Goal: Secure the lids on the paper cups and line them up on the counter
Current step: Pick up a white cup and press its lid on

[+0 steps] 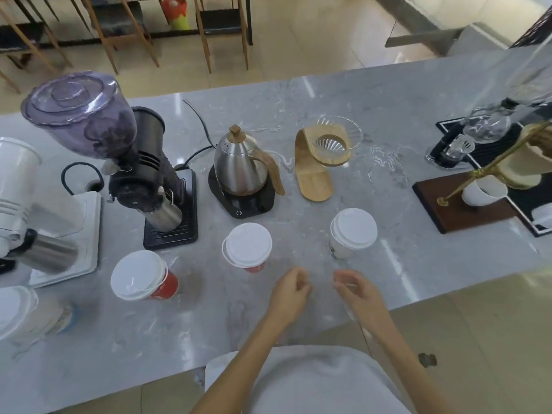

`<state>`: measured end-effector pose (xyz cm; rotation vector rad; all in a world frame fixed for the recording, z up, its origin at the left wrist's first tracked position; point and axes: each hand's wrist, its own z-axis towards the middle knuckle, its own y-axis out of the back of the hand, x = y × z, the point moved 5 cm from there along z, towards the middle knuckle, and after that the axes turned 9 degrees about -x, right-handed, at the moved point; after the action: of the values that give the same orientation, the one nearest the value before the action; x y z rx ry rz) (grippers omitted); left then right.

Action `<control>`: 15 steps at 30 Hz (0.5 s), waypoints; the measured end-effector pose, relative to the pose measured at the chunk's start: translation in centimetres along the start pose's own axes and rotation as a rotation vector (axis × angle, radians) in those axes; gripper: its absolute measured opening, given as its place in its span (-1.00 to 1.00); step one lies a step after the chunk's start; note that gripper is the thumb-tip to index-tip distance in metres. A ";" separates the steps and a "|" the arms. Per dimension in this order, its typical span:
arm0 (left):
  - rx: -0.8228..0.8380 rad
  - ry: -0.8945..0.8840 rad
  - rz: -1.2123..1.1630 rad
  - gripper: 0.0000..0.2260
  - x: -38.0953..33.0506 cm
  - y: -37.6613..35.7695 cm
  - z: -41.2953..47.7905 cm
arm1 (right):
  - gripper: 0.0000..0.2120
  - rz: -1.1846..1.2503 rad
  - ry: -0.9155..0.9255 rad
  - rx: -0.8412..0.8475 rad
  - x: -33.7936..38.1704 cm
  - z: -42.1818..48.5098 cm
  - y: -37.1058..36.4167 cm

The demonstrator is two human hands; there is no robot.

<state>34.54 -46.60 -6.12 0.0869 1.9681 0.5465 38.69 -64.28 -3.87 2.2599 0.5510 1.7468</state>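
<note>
Though empty, both hands half-curled.

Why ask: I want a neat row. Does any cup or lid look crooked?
Yes. The lid on the middle red cup sits shifted off-centre, and the left red cup has a similarly skewed lid. The white cup looks evenly capped. No spills visible.

Glossy beige tiled floor, wooden chairs, grey marble counter
</note>
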 end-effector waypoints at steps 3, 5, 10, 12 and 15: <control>0.034 -0.069 0.070 -0.51 -2.8 -2.0 2.4 | -0.49 0.032 -0.018 -0.172 0.3 0.8 3.5; 0.032 -0.150 0.123 -0.29 -4.7 -2.9 4.1 | -0.22 0.049 0.034 -0.151 1.4 1.9 4.4; 0.135 -0.081 -0.205 -0.51 -7.4 -5.5 6.0 | -0.04 0.075 0.225 -0.018 4.8 3.7 2.5; 0.089 -0.096 -0.258 -0.70 -8.0 -5.7 5.6 | -0.09 0.043 0.256 -0.094 5.2 4.1 1.6; 0.052 -0.193 -0.239 -0.58 -8.9 -5.1 5.2 | -0.18 0.064 0.301 -0.187 6.1 5.0 1.7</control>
<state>43.98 -52.01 -2.57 -0.0604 1.7738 0.3185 45.08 -62.98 0.86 1.9231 0.3539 2.0913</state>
